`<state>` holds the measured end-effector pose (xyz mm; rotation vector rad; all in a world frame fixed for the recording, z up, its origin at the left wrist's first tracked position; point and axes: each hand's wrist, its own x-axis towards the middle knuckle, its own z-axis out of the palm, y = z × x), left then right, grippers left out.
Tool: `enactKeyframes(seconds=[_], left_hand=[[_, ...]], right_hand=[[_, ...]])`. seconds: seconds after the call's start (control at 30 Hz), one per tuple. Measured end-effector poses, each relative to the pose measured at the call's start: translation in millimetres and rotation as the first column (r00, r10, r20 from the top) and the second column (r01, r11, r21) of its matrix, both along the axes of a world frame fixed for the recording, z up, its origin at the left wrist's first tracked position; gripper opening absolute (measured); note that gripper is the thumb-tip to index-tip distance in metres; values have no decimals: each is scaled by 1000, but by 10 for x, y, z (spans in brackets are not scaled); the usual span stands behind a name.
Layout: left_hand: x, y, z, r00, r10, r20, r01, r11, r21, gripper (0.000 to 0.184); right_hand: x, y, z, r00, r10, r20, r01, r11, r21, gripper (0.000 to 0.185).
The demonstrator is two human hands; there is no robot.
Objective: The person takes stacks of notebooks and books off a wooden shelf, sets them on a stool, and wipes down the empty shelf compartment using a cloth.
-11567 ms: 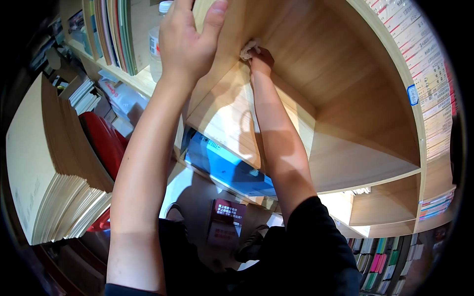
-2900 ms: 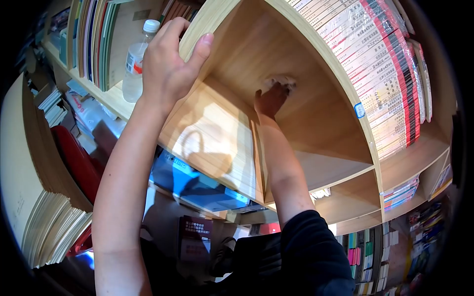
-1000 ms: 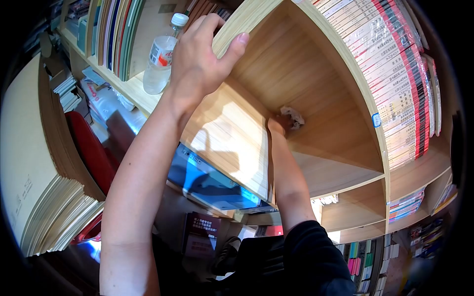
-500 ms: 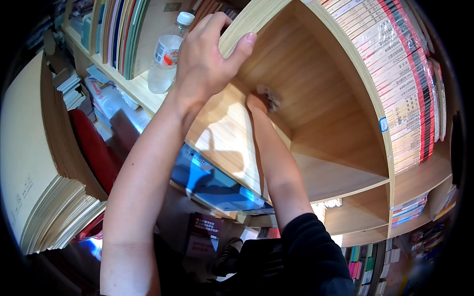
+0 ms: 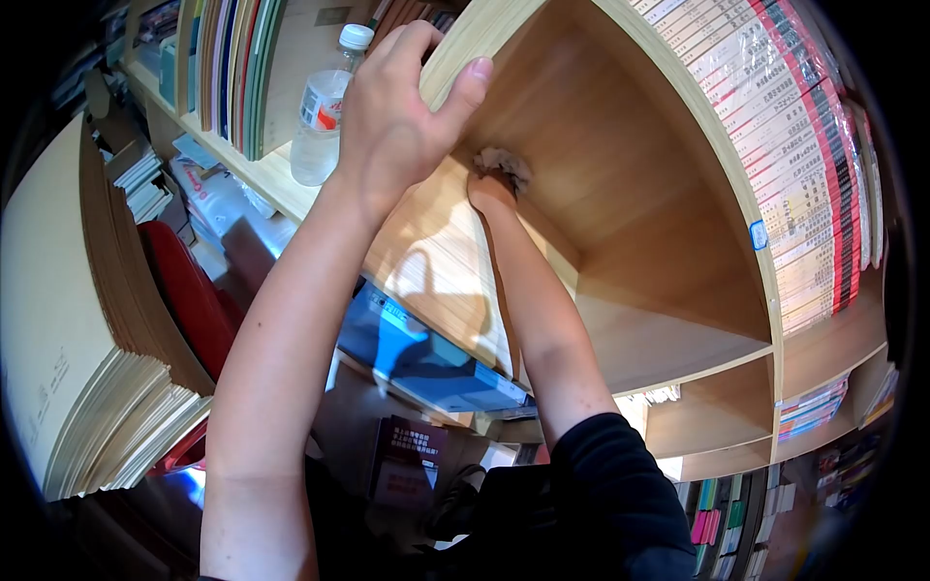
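Observation:
My left hand (image 5: 395,116) grips the front edge of the pale wooden upright panel (image 5: 484,31), thumb on the compartment side and fingers on the other. Close beside its wrist, a clear plastic bottle (image 5: 318,145) with a white cap stands upright on the neighbouring shelf. My right hand (image 5: 494,190) reaches deep into the wooden compartment (image 5: 630,194) and is closed on a crumpled greyish cloth (image 5: 504,167). The cloth touches the inner surface near the back corner; the hand partly hides it, and its fingers are hard to see in the shadow.
Plastic-wrapped books (image 5: 775,155) fill the shelf at right. Thin upright books (image 5: 232,73) stand at upper left. A large thick book or paper stack (image 5: 58,320) is at far left, near a red object (image 5: 184,290). A blue box (image 5: 417,349) lies below the compartment.
My right hand and the cloth have shifted a little up and to the left along the compartment's inside. My left hand keeps its hold on the panel.

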<state>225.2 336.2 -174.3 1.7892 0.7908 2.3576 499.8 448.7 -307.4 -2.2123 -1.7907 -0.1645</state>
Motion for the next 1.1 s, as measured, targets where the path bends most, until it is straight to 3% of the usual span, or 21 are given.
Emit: enactKeyframes(seconds=[0.07,0.2,0.27,0.47,0.57,0.67,0.77,0.9,1.0,1.1], left_hand=[[3,-24,5,1000,-16,7,16,1000,-13,38],[7,-22,4,1000,4,9,-4,1000,-29,39],[-8,-47,-3,1000,-25,-4,24,998,-53,39],[-13,-25,-1,1000,-19,-14,18,997,-72,40],[1,-43,15,1000,-11,7,11,998,-68,41],[3,-26,13,1000,2,4,-2,998,-64,41],[-11,-23,8,1000,2,-3,-2,998,-68,41],[-2,-51,12,1000,-14,2,14,993,-121,42],[0,-37,14,1000,4,7,-3,998,-67,41],[3,-25,4,1000,5,5,-5,999,-45,41]], right_hand=[[245,-77,-109,993,-107,48,104,993,58,54],[642,-354,-36,986,-163,19,163,986,32,51],[827,-475,68,975,-197,-105,183,974,-133,51],[1560,-791,54,901,-414,-128,381,898,-219,58],[1277,-889,274,866,-496,-66,457,838,-296,59],[1524,-749,52,913,-408,-4,398,891,-219,59],[1541,-755,-43,886,-458,-73,441,881,-171,57],[1458,-794,47,883,-458,-105,434,880,-191,58],[1329,-591,78,864,-490,-111,450,853,-262,60],[1025,-444,-5,925,-374,-73,360,920,-153,60]])
